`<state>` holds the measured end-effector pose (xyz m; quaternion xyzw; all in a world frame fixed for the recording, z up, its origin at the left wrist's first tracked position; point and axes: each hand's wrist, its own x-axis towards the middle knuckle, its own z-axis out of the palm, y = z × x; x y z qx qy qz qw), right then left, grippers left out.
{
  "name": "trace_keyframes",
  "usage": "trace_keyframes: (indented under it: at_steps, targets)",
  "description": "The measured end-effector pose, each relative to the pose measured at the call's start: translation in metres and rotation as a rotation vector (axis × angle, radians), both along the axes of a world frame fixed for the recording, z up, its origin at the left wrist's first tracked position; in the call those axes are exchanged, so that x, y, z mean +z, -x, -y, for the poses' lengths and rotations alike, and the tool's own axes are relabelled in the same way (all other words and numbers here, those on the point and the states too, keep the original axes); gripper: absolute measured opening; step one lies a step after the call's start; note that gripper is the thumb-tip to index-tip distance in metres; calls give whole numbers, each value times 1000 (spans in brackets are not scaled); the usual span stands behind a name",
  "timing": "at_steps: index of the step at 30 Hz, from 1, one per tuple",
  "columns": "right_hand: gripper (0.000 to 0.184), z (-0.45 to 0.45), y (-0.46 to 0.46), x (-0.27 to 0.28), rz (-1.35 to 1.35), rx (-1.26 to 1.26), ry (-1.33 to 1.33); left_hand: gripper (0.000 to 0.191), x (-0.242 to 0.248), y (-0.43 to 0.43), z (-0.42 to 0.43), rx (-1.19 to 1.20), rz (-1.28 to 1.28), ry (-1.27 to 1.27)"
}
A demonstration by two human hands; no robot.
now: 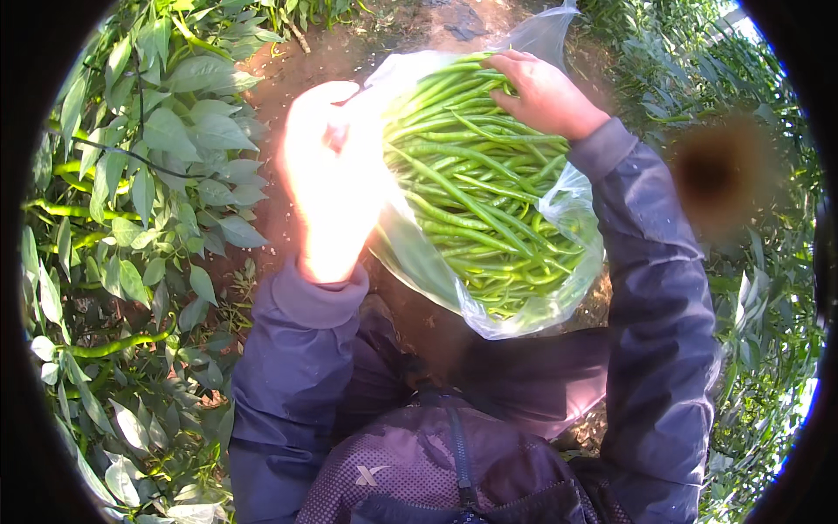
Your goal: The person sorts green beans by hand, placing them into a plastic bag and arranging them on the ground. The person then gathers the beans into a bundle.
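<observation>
A clear plastic bag (419,245) full of long green chili peppers (484,177) stands in front of me, its mouth spread wide. My left hand (334,170) is at the bag's left rim, its thumb and fingers closed around the plastic; strong glare washes out most of its detail. On the far right side of the opening, my right hand (543,92) lies over the peppers with its fingertips on the top ones. Whether it pinches any pepper or the bag's edge is hidden. A loose flap of the bag sticks up behind it.
Leafy pepper plants (190,131) rise close on my left, with green peppers (118,344) hanging among the leaves. More plants (753,314) line the right side. Between them runs bare brown soil (327,59). My bent knees flank the bag's near side.
</observation>
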<state>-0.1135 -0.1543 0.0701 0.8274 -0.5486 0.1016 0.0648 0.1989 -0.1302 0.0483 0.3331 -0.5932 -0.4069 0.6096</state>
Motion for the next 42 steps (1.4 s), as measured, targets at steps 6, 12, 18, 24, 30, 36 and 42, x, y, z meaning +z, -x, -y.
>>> trace_keyframes:
  at_steps: [6, 12, 18, 24, 30, 36, 42]
  targets:
    - [61, 64, -20, -31, -143, 53, -139, 21, 4, -1, 8, -22, -348, -91]
    - [61, 82, -23, -29, -116, 85, -179, 16, 5, -5, 11, -72, -312, -54]
    - [59, 82, -27, -20, -88, 108, -287, 16, 8, -12, 12, -74, -319, -148]
    - [47, 84, -30, -16, 52, 257, -380, 13, 9, -19, 16, -15, -283, -138]
    - [32, 59, -16, 17, 420, 405, -364, 12, 3, -18, 20, -48, -368, -115]
    - [30, -6, -45, 94, 780, 319, -32, 15, -1, -24, 24, -33, -174, -73]
    - [18, -63, -89, 151, 227, 5, 388, 13, -2, -33, 22, -93, -173, -36]
